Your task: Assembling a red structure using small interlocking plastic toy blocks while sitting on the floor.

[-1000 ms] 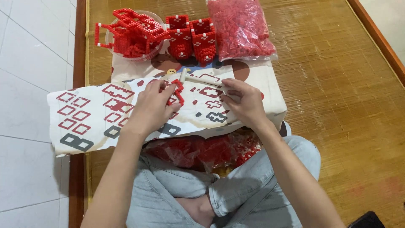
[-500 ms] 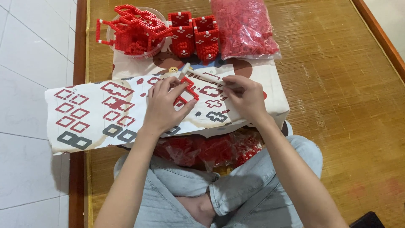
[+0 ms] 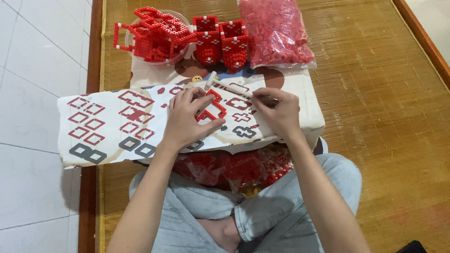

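**Red beads on a patterned cloth**

The left hand [image 3: 187,119] grips a red bead frame [image 3: 212,107] with white flecks. Under it the cloth [image 3: 108,126] is cream, printed with red and grey outlined diamonds. Beyond the grip, the bead boxes [image 3: 221,40] are red with white crosses; beside them is a clear bag of red beads [image 3: 276,30]. The mat [image 3: 375,93] is golden-brown woven, the jeans [image 3: 300,201] pale blue-grey.

Both bare forearms reach forward from the crossed legs [image 3: 243,211] and converge slightly. The left hand [image 3: 187,119] lies palm down, fingers curled and pinching, thumb stretched toward the right. The right hand [image 3: 276,110] is close beside it, fingers bent together in a closed pinch.
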